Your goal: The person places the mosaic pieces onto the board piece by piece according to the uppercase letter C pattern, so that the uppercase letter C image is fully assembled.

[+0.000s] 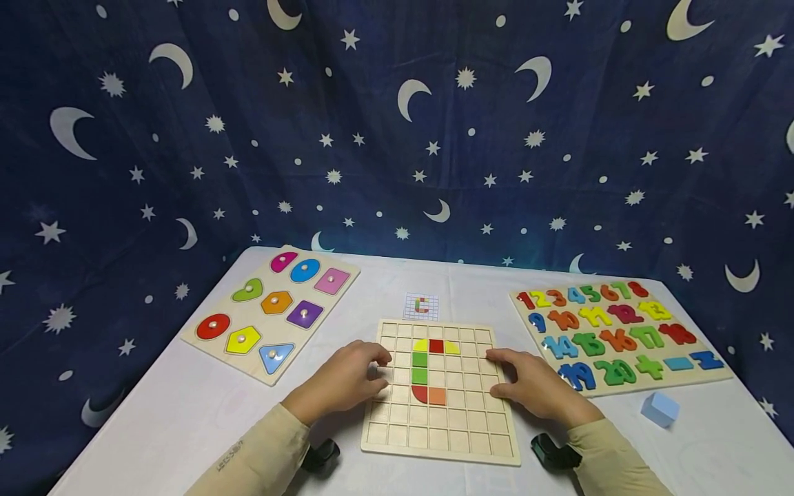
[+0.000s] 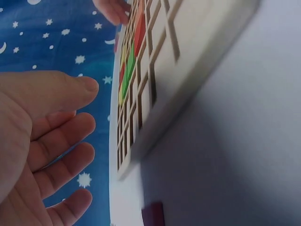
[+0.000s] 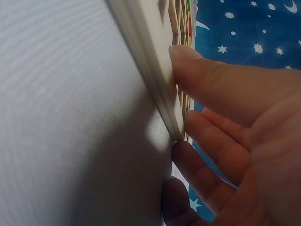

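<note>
A wooden grid board [image 1: 459,441] lies in the middle of the table. Coloured tiles sit in its cells: a red square [image 1: 436,346] between two yellow pieces, green squares [image 1: 420,376] below, then a red rounded piece [image 1: 420,394] beside an orange square [image 1: 437,396]. My left hand [image 1: 344,375] hovers by the board's left edge, fingers loosely bent and holding nothing; the left wrist view shows a gap between fingertips and board. At the opposite edge, my right hand [image 1: 536,382] rests its thumb [image 3: 188,59] and fingertips against the board's rim, without curling around it.
Behind the board lies a small printed pattern card [image 1: 422,306]. A shape-knob puzzle [image 1: 267,310] is on the left, a number puzzle [image 1: 614,337] on the right. A light blue block [image 1: 660,409] stands near the number puzzle. A starry curtain [image 1: 397,138] hangs behind the table.
</note>
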The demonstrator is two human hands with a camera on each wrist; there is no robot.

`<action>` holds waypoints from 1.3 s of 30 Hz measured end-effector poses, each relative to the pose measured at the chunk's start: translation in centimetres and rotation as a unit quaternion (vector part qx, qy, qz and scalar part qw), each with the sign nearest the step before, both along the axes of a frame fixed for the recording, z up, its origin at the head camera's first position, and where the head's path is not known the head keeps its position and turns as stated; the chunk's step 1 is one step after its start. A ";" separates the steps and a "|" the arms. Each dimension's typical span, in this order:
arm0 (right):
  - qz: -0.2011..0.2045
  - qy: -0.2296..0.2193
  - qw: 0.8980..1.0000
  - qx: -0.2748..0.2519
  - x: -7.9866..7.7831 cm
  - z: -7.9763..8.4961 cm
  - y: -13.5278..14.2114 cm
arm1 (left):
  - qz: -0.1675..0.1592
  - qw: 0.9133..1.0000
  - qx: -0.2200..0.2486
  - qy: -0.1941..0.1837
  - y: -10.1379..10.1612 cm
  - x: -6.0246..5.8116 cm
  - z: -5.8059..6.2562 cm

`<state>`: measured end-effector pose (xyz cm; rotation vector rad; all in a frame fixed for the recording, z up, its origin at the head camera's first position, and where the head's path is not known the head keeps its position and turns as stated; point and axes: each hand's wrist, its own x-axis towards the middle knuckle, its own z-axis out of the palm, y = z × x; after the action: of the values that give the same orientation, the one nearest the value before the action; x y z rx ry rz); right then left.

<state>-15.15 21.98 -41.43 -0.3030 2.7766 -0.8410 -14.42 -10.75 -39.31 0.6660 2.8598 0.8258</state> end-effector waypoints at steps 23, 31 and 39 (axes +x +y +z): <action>-0.004 -0.001 1.000 -0.001 0.1 -0.2 0.0 | 0.028 0.999 0.009 0.019 -4.7 0.8 -1.7; -0.005 -0.001 1.000 0.000 0.0 -0.2 0.0 | 0.027 1.000 0.008 0.011 -5.2 0.9 -1.9; 0.000 0.003 1.000 0.002 0.0 0.0 0.0 | 0.022 1.000 0.005 0.003 -5.3 0.8 -2.0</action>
<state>-15.14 22.01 -41.47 -0.3055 2.7823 -0.8369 -13.60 -16.05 -41.27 0.6095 2.8867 0.8474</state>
